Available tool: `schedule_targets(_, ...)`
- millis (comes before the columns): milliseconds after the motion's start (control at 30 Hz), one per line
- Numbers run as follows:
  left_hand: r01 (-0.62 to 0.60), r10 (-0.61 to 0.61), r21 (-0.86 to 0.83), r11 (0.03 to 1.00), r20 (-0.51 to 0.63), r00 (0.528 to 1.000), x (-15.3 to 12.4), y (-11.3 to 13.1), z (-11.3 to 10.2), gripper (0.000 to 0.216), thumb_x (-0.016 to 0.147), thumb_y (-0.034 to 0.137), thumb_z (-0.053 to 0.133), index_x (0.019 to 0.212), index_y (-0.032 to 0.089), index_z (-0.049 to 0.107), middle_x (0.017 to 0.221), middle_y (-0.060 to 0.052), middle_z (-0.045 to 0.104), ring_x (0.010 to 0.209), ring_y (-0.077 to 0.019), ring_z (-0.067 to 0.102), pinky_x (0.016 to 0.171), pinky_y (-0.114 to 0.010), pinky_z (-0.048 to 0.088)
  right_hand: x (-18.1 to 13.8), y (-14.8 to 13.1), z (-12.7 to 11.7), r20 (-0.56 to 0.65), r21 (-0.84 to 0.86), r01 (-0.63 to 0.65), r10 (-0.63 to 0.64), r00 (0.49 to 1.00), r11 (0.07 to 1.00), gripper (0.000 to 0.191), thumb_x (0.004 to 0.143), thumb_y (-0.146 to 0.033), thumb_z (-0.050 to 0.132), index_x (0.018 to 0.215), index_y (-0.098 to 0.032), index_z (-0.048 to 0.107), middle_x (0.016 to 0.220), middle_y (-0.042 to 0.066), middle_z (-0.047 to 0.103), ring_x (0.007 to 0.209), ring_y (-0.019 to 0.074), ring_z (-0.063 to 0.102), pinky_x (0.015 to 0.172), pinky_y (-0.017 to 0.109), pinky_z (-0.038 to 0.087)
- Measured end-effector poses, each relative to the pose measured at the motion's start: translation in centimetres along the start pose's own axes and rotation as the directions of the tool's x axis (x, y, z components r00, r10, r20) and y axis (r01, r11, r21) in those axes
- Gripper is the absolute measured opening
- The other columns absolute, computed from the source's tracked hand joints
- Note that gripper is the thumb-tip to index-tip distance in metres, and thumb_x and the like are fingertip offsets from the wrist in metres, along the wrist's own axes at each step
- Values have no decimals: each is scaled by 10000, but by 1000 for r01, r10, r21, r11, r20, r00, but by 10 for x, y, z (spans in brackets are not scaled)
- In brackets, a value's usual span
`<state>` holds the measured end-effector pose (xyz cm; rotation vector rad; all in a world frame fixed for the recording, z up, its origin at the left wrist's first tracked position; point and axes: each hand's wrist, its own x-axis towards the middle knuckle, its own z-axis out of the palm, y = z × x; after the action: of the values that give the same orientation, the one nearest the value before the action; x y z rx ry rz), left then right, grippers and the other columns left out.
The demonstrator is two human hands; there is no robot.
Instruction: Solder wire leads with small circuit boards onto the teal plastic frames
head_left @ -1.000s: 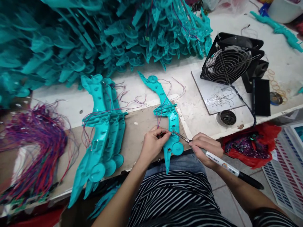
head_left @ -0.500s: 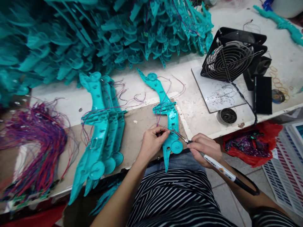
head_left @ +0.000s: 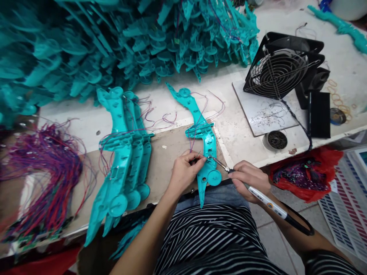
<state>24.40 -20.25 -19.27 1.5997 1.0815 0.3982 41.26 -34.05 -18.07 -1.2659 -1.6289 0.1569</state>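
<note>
A long teal plastic shell [head_left: 207, 141] lies on a brown board [head_left: 166, 152] in front of me, with thin red and purple wires [head_left: 200, 110] running along it. My left hand [head_left: 185, 172] pinches a wire end against the shell's lower half. My right hand [head_left: 249, 179] grips a white soldering iron [head_left: 266, 202] like a pen. Its metal tip [head_left: 213, 159] touches the shell right beside my left fingertips.
Several wired teal shells [head_left: 123, 160] lie stacked to the left. A huge heap of teal parts [head_left: 114, 42] fills the back. A bundle of loose wires [head_left: 43, 172] is at far left. A black fan [head_left: 279, 68], a solder-flecked plate [head_left: 263, 114] and a small round tin [head_left: 276, 139] stand to the right.
Both hands stay at the same spot on the shell. The iron's tip shifted only slightly against the joint. The view has tilted a little.
</note>
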Motion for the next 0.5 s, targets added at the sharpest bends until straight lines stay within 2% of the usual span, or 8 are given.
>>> schedule_targets(100, -1, 1, -9, 1000, -3, 1000, 0, 0, 0, 231, 747, 382, 655, 717, 165, 730, 699, -29, 603, 644, -145, 508, 591, -258, 383, -2, 4, 2, -63, 14, -17, 18, 998, 1000, 185, 905, -186, 561, 1056, -164, 666, 705, 47, 614, 704, 164, 599, 606, 309, 532)
schedule_targets(200, -4, 3, -22, 1000, -9, 1000, 0, -1, 1, 230, 745, 382, 660, 712, 164, 725, 686, -24, 590, 635, -141, 493, 572, -249, 376, 3, 9, 8, -126, 50, -80, 86, 988, 996, 286, 960, -339, 526, 1164, -181, 650, 766, 54, 665, 703, 161, 633, 620, 310, 540)
schedule_targets(267, -6, 6, -20, 1000, -9, 1000, 0, -2, 1, 224, 743, 374, 660, 707, 163, 724, 679, -21, 581, 629, -139, 489, 571, -248, 375, 14, 12, 14, -110, 52, -150, 155, 982, 987, 242, 952, -289, 549, 1151, -198, 654, 814, 46, 696, 731, 147, 654, 665, 297, 551)
schedule_targets(367, -22, 21, -27, 999, -5, 1000, -1, -1, 1, 214, 745, 363, 652, 708, 164, 721, 676, -18, 573, 636, -141, 495, 575, -248, 381, 38, 16, 28, -46, 26, -234, 235, 971, 972, 217, 904, -204, 613, 1117, -226, 648, 924, 41, 721, 885, 156, 665, 795, 320, 560)
schedule_targets(500, -58, 58, -14, 998, -12, 998, -1, 2, 1, 222, 760, 353, 614, 672, 163, 689, 661, -11, 547, 636, -140, 489, 571, -247, 373, 61, 22, 47, 44, 67, -213, 210, 977, 975, 308, 871, -191, 643, 1177, -213, 613, 953, 32, 710, 939, 160, 641, 854, 338, 552)
